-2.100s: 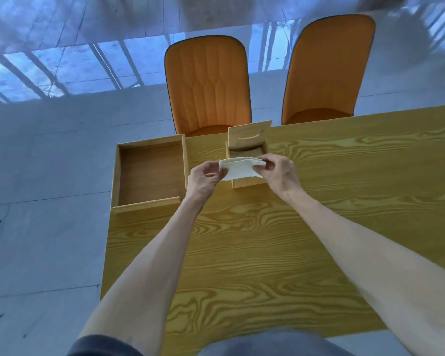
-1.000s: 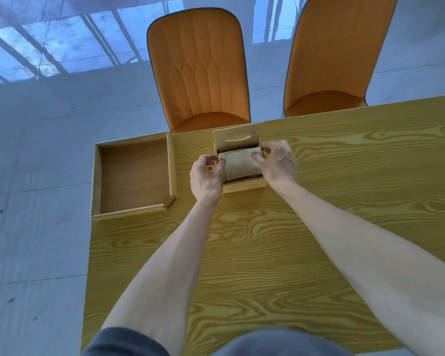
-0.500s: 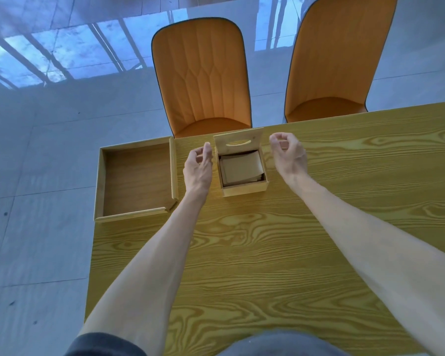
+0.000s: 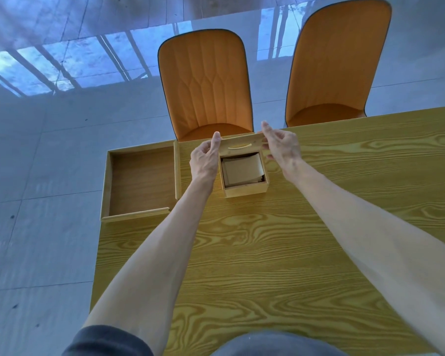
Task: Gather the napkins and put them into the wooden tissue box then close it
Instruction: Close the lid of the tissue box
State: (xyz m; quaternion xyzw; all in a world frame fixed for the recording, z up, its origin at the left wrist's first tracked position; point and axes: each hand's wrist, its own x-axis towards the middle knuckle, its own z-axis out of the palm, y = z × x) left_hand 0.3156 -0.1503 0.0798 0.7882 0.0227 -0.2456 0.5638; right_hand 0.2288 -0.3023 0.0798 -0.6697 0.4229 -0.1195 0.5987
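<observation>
Hard to make out: how the raised lid joins the wooden tissue box, since its far edge and hinge line lie out of sight, and whether either hand truly touches it. Cut off at the right edge: the table; cut off at the top: the second orange chair. Low in the view, a dark sleeve and grey clothing, only partly seen. To the left, well apart from the box, an open wooden tray at the table's corner; beyond the table's far edge, another orange chair on a glossy tiled floor. Nothing between hands and box. Inside the box, folded napkins, lying flat in shadow below the rim. Left hand just beside the box's left wall, thumb up at the lid's left end, fingers loosely curled, gripping nothing. Right hand at the lid's right end, fingers spread and slightly bent, holding nothing firmly. Lid standing tilted up at the box's far side, between both hands, above the napkins.
</observation>
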